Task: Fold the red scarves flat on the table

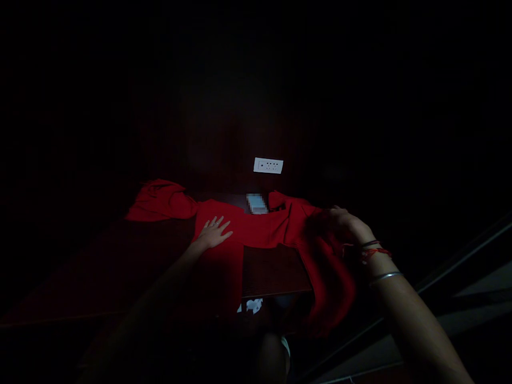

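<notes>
A long red cloth [260,229] lies across a dark wooden table [276,271], with parts hanging over the front edge. My left hand [214,233] rests flat on its left part, fingers spread and a ring on one finger. On the right, my right hand [344,220] is bent over the cloth's dark, shadowed end; its fingertips are lost in shadow. Bracelets circle the right wrist. Farther left, a bunched part of red cloth [162,201] sits on the table. Behind the middle of the cloth is a lit, blurred phone-like object [256,204].
A white socket panel [268,165] is on the dark wall behind the table. Something white [254,305] shows below the front edge. Pale bars slant across the lower right. Most surroundings are too dark to make out.
</notes>
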The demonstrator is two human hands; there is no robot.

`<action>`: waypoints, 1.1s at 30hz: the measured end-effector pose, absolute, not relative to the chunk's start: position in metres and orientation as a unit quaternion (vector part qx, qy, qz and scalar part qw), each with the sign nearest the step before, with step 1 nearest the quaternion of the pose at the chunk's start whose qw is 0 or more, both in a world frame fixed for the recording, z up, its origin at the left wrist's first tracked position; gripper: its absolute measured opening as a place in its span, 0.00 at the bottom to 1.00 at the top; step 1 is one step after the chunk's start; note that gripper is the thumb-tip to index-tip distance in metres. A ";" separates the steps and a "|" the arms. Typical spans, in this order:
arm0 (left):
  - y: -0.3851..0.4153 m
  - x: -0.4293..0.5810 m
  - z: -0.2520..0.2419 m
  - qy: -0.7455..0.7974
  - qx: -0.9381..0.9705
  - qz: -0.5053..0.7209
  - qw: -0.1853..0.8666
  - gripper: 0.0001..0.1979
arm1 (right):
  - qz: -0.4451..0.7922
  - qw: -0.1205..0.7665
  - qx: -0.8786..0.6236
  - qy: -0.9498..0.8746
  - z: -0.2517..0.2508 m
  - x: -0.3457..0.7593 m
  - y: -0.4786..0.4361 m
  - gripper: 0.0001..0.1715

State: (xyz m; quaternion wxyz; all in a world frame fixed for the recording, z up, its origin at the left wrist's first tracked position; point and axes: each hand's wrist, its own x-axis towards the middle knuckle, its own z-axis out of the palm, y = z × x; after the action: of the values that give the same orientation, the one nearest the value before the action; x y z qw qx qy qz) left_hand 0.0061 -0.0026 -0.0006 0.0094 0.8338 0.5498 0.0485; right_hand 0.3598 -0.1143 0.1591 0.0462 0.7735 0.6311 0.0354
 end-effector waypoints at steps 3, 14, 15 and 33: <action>-0.002 0.000 0.003 0.549 0.832 0.081 0.013 0.27 | 0.006 0.026 0.661 0.750 0.144 0.315 -0.100 0.31; 0.004 -0.018 0.008 0.639 0.767 0.010 0.057 0.33 | -0.054 -0.050 0.604 0.794 0.021 0.188 -0.035 0.34; 0.004 -0.017 0.008 0.643 0.763 0.011 0.060 0.33 | -0.059 -0.036 0.609 0.790 0.016 0.188 -0.033 0.34; 0.000 -0.012 0.009 0.656 0.751 0.017 0.072 0.34 | -0.056 -0.078 0.600 0.795 0.018 0.188 -0.036 0.41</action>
State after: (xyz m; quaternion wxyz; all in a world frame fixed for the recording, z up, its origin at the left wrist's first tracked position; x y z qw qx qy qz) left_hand -0.0116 0.0003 0.0089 0.0723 0.7510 0.6561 0.0174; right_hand 0.1875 -0.0364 0.0181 -0.0782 0.5996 0.7946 -0.0556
